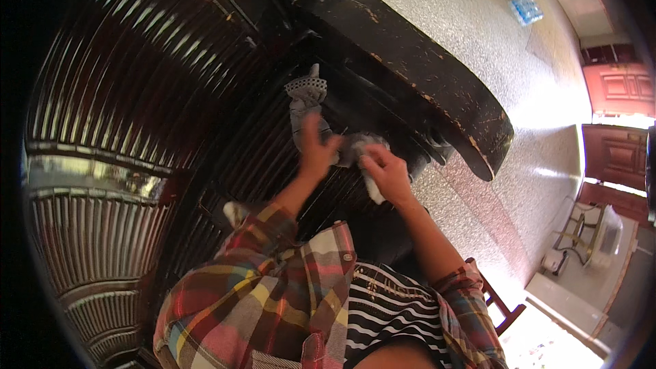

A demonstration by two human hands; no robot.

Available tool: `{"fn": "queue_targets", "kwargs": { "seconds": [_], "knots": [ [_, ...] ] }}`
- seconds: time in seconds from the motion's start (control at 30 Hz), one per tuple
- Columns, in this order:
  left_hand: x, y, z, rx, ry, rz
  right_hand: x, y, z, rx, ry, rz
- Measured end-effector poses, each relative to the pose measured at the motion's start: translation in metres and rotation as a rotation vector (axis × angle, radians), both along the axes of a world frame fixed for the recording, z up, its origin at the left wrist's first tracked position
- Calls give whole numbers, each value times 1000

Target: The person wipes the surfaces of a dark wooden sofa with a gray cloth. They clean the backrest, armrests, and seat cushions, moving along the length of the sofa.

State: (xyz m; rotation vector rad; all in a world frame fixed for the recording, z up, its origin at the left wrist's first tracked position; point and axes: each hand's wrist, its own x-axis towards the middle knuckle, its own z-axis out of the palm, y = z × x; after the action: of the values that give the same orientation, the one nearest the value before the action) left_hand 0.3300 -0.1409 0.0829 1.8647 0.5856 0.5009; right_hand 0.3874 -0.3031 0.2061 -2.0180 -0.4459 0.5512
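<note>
A grey cloth item (309, 93) with a dotted band lies on the dark slatted seat of a wooden bench (256, 151). My left hand (316, 152), blurred and with fingers spread, is over its lower part. My right hand (388, 171) has its fingers closed on a bunched grey cloth (366, 143), to the right of the left hand; a white end (375, 189) hangs below it. Whether the two grey pieces are joined cannot be told. A small pale object (234, 212) sits on the slats beside my left sleeve, partly hidden.
The bench's scuffed black armrest (410, 56) curves along the upper right, close to my hands. Its ribbed backrest (138, 61) rises on the left. Beyond lie a speckled floor (461, 15), a blue plastic-wrapped pack (526, 10) and red panelled doors (622, 87).
</note>
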Motion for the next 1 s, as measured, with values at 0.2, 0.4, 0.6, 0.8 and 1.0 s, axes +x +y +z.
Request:
{"fn": "queue_targets", "kwargs": {
  "seconds": [0.2, 0.4, 0.6, 0.8, 1.0],
  "knots": [
    [7, -13, -23, 664, 342, -334, 57, -22, 97, -303, -1009, 83],
    [40, 45, -19, 48, 13, 571, 144, -140, 77, -666, -981, -303],
    [140, 104, 34, -681, -321, 467, 142, -130, 68, -606, -849, -349],
    [204, 92, -26, 540, 270, 24, 144, -135, 62, -595, -818, -384],
    [229, 106, -14, 467, 74, -7, 141, -132, 62, -593, -723, -436]
  ]
}}
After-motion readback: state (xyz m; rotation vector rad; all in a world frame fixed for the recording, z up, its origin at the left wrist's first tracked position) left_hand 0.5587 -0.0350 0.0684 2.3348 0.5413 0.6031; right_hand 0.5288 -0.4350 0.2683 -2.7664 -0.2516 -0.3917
